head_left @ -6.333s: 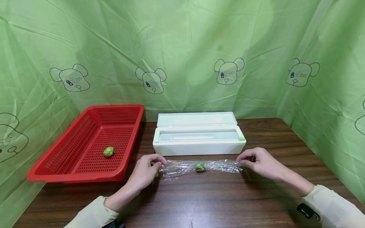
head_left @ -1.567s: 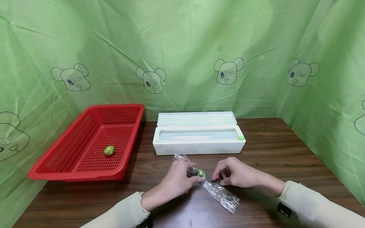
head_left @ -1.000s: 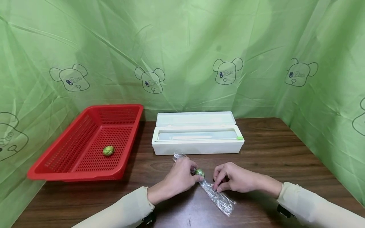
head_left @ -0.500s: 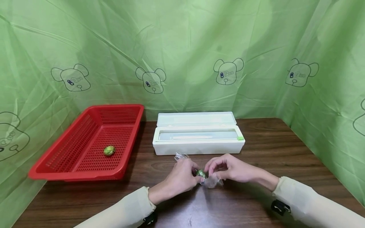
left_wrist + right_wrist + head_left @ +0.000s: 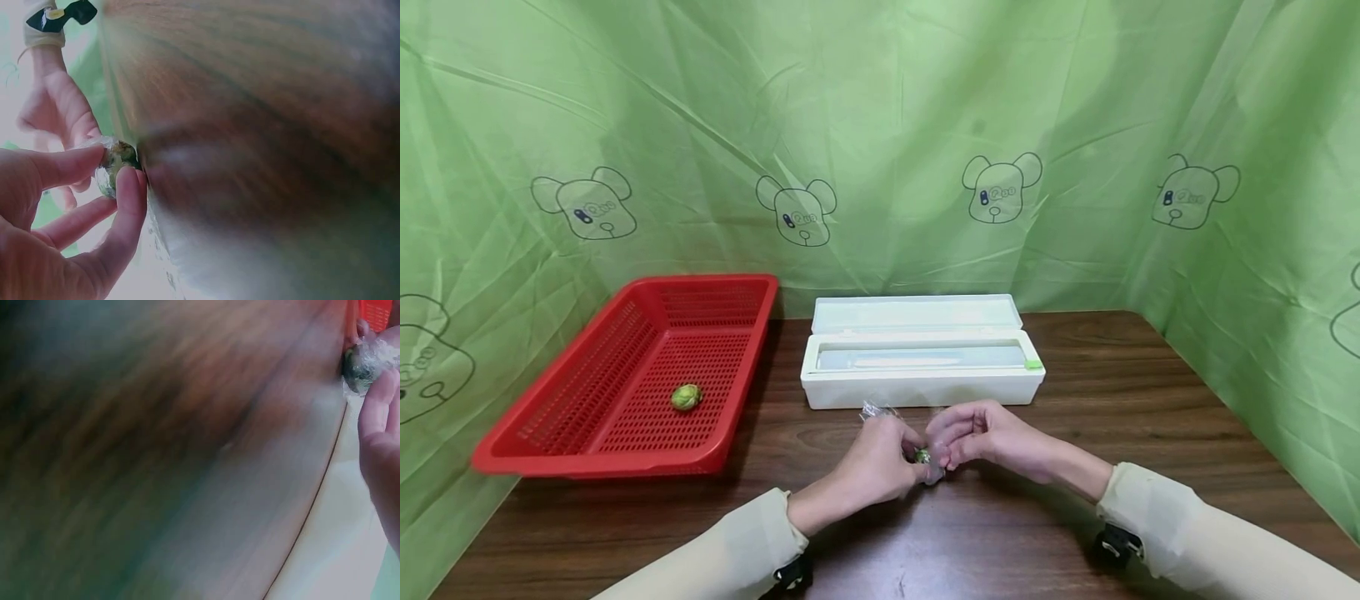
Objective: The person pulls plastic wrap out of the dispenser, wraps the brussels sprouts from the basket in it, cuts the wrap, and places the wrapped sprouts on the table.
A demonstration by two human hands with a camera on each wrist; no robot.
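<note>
A small Brussels sprout (image 5: 922, 457), covered in clear plastic wrap (image 5: 105, 143), is at the table's middle in front of the white box. My left hand (image 5: 876, 467) pinches it between thumb and fingers, plain in the left wrist view too. From the other side, the curled fingers of my right hand (image 5: 1000, 440) hold the near length of wrap against the sprout. In the right wrist view, crinkled film (image 5: 377, 357) lies around the sprout (image 5: 357, 372) by the fingertips. The wrap's far end sticks out beyond my left knuckles; part of the sprout is hidden by fingers.
Behind the hands stands a white wrap dispenser box (image 5: 922, 390) with its lid raised and a green slider (image 5: 1033, 364) at its right. To the left, a red basket (image 5: 718, 454) holds another sprout (image 5: 686, 397). Green printed cloth (image 5: 887, 150) encloses the brown table (image 5: 1150, 392).
The wrap lay stretched flat between both hands, then slanted with my left hand gripping the sprout. My right hand took the near end and brought it up-left onto the sprout.
</note>
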